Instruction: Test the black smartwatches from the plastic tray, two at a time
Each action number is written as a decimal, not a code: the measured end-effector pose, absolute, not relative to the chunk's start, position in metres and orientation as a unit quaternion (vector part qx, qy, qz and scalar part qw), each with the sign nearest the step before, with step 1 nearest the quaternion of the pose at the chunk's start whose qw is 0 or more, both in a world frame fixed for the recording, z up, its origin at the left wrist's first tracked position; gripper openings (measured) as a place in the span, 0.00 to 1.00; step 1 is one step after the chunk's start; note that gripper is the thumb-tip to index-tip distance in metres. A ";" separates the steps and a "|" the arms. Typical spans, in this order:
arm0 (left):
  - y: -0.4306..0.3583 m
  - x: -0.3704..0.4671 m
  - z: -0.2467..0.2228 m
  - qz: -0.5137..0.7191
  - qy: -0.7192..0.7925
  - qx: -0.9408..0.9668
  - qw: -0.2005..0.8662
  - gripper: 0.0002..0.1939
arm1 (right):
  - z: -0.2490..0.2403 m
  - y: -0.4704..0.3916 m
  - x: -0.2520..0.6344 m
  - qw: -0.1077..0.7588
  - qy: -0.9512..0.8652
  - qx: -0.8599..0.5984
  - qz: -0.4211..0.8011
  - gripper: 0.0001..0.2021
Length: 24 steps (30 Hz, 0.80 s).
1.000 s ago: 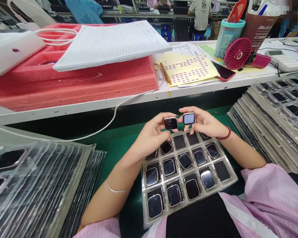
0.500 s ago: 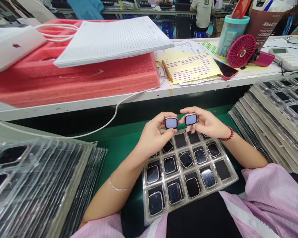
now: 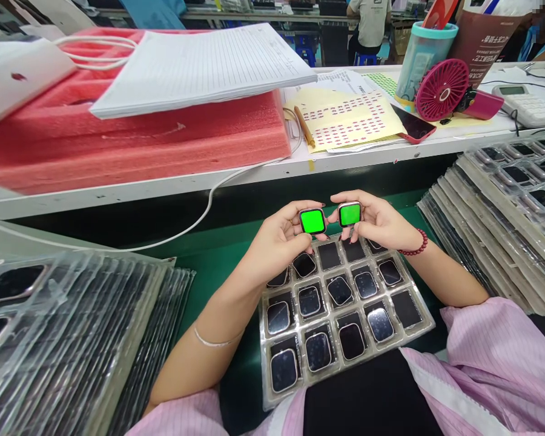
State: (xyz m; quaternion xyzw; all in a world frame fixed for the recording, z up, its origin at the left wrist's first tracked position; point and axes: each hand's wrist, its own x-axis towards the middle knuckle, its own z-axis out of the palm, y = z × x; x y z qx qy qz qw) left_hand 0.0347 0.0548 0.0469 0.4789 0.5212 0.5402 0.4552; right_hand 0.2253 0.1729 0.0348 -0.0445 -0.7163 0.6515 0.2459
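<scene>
White shelf, green work surface, blue stools behind

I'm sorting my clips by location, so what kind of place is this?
Probably an electronics factory or inspection workshop: a tray of watch-like devices, tall stacks of similar trays, and another person seated near more benches.

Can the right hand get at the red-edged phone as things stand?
Probably not to grasp it: the right hand already holds a green-screened watch. The way to the phone looks open, with nothing over its near end.
</scene>
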 end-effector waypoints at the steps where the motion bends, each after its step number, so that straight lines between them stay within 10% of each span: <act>1: 0.054 0.035 0.047 0.541 0.520 0.479 0.455 0.24 | 0.035 0.173 0.225 0.245 -0.719 -0.042 0.649 0.25; 24: 0.054 0.028 0.041 0.539 0.489 0.478 0.492 0.30 | 0.012 0.173 0.216 0.197 -0.574 -0.145 0.782 0.15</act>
